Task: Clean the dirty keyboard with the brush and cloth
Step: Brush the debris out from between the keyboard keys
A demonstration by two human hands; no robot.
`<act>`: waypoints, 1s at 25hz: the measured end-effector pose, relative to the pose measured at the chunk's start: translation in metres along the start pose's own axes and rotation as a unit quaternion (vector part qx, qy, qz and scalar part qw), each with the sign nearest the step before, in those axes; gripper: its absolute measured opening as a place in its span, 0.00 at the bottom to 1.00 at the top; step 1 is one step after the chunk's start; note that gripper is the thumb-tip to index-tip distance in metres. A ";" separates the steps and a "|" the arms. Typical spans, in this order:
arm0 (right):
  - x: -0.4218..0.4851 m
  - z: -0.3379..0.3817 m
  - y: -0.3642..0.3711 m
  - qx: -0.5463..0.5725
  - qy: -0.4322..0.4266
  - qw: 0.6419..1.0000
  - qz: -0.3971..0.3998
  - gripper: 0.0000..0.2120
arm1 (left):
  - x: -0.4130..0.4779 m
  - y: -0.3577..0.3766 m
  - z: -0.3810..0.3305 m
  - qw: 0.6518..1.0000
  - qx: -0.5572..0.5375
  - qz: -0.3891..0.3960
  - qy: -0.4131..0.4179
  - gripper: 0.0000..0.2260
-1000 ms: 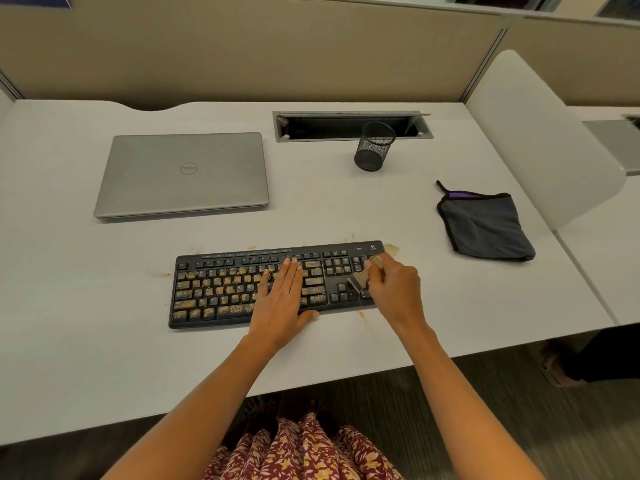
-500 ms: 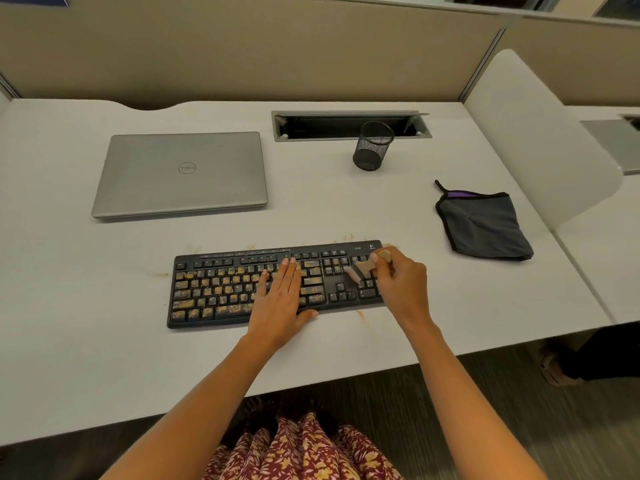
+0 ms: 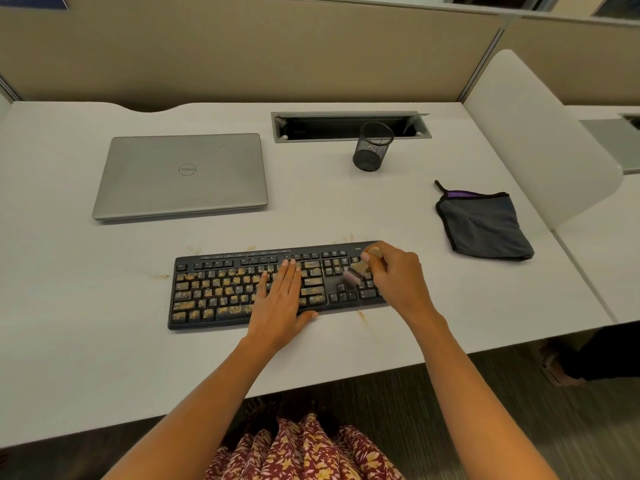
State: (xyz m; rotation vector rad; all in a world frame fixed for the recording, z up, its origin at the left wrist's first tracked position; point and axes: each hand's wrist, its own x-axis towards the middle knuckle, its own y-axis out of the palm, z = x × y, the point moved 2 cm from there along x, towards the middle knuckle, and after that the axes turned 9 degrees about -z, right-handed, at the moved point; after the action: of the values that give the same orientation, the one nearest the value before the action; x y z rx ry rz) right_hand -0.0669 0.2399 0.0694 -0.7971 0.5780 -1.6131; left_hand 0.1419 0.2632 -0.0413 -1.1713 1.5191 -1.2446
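A black keyboard (image 3: pixel 221 292) lies on the white desk (image 3: pixel 104 341), its left and middle keys covered in yellowish crumbs. My left hand (image 3: pixel 280 299) rests flat on the middle keys with straight fingers. My right hand (image 3: pixel 398 278) grips a small wooden-handled brush (image 3: pixel 356 271), whose bristles touch the keys at the right end of the keyboard. A dark grey cloth (image 3: pixel 481 226) with a purple edge lies folded on the desk to the right, apart from both hands.
A closed silver laptop (image 3: pixel 183 174) sits at the back left. A black mesh pen cup (image 3: pixel 372 147) stands in front of a cable slot (image 3: pixel 346 124). Crumbs (image 3: pixel 362 317) lie around the keyboard. A white divider (image 3: pixel 540 133) rises on the right.
My right hand moved the brush up from the lower right keys to the top right, then slightly down and left. My left hand stayed put.
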 end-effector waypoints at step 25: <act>0.009 -0.020 0.011 0.008 0.025 0.999 -0.028 0.05 | 0.001 0.002 0.006 1.000 0.011 0.009 -0.004 0.44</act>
State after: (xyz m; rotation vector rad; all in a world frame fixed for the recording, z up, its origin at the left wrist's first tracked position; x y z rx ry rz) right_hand -0.0763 0.2283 0.0500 -0.7696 0.5819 -1.6915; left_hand 0.1467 0.2607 -0.0445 -1.1441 1.5027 -1.2399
